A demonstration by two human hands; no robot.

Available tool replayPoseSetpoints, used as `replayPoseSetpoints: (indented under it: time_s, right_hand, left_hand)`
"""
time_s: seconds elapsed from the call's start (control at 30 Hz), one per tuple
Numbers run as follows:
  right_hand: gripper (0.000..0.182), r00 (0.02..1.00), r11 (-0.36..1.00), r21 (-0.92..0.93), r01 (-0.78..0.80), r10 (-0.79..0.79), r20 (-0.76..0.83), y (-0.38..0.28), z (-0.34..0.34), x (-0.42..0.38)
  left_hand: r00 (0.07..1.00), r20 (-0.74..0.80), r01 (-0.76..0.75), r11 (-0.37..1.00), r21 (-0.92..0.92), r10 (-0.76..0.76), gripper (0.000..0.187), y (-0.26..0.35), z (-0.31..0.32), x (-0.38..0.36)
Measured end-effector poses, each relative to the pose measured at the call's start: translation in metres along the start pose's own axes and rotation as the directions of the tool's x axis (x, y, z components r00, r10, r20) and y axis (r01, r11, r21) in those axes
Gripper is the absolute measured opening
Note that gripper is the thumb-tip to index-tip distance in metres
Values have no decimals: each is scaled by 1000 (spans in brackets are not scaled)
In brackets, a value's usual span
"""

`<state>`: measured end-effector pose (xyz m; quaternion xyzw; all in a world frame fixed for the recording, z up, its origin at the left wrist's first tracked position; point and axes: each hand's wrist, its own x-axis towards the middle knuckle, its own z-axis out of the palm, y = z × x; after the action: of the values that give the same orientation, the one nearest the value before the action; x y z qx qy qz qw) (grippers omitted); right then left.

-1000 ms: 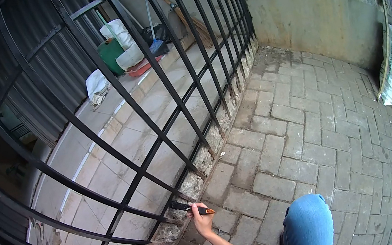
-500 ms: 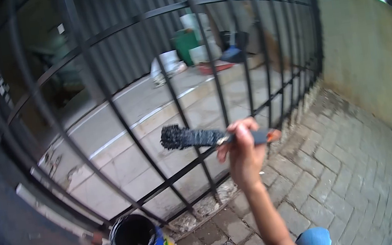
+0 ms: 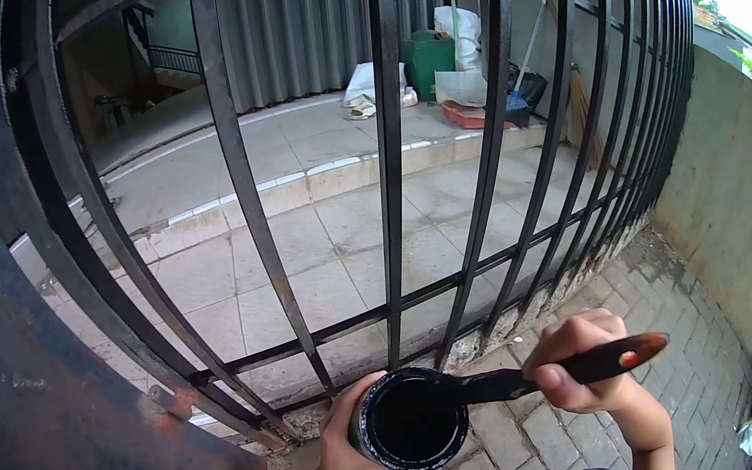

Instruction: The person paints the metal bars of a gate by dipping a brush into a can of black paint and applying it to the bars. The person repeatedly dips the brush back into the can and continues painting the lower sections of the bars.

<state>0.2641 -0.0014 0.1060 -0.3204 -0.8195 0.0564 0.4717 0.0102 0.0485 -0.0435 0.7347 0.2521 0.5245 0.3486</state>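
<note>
The left hand cups a round tin of black paint from its left side, fingers wrapped tight around the wall, holding it upright just in front of the black iron-barred gate. The right hand, to the right of the tin, has its fingers clamped on the dark handle of a paintbrush with an orange-tipped end; the brush lies nearly level, its bristle end reaching over the tin's rim into the black paint. Grey brick paving lies below the tin. Beyond the gate, a tiled floor runs back to a green container and white sacks near a corrugated wall.
</note>
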Motion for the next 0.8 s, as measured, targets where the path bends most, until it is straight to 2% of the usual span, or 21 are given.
replayPoseSetpoints:
  time_s: [0.03, 0.1, 0.17, 0.27, 0.37, 0.5, 0.53, 0.57, 0.63, 0.73, 0.77, 0.8]
  right_hand:
    - [29, 996, 994, -70, 81, -83, -22, 4, 0, -3]
    - [28, 996, 993, -86, 77, -80, -28, 3, -4, -12]
    - [18, 992, 983, -137, 125, -128, -8, 6, -1, -22]
    - [9, 991, 971, -201, 128, -118, 60, 5, 3, -35]
    - [10, 991, 982, -149, 113, -101, 84, 12, 12, -47]
    - [11, 996, 997, -40, 65, -62, 62, 31, 25, -60]
    - [11, 998, 998, -21, 56, -55, 42, 33, 30, -64]
    - [17, 997, 997, -26, 75, -75, 21, 36, 36, -68]
    - [17, 1000, 999, -38, 11, -11, 10, 43, 44, -85]
    - [16, 984, 991, 61, -117, 124, -126, 53, 52, -105]
    - [17, 971, 984, 20, -177, 177, -163, 55, 53, -116]
    - [17, 963, 980, 78, -181, 193, -190, 55, 56, -122]
  left_hand:
    - [1000, 6, 1, 1000, -10, -1, 99, -2, 2, 1]
    - [1000, -5, -1, 1000, -10, 1, 99, -3, 6, 3]
    - [1000, -10, -15, 1000, 8, 15, 99, -3, 11, 6]
    - [998, -30, 51, 999, -1, -51, 101, -15, 21, 0]
    - [999, 6, 42, 994, 105, -43, 102, -12, 21, 0]
    - [997, 22, 78, 995, 66, -80, 102, -22, 25, -12]
    - [994, 50, 90, 990, 110, -96, 101, -24, 24, -15]
    - [994, 26, 99, 988, 120, -103, 100, -25, 26, -17]
    - [992, -12, 124, 982, 139, -124, 98, -26, 29, -25]
    - [989, -41, 144, 980, 140, -139, 97, -42, 37, -35]
    - [989, -47, 144, 974, 175, -138, 96, -48, 40, -38]
    - [990, -55, 140, 968, 210, -132, 96, -55, 42, -41]
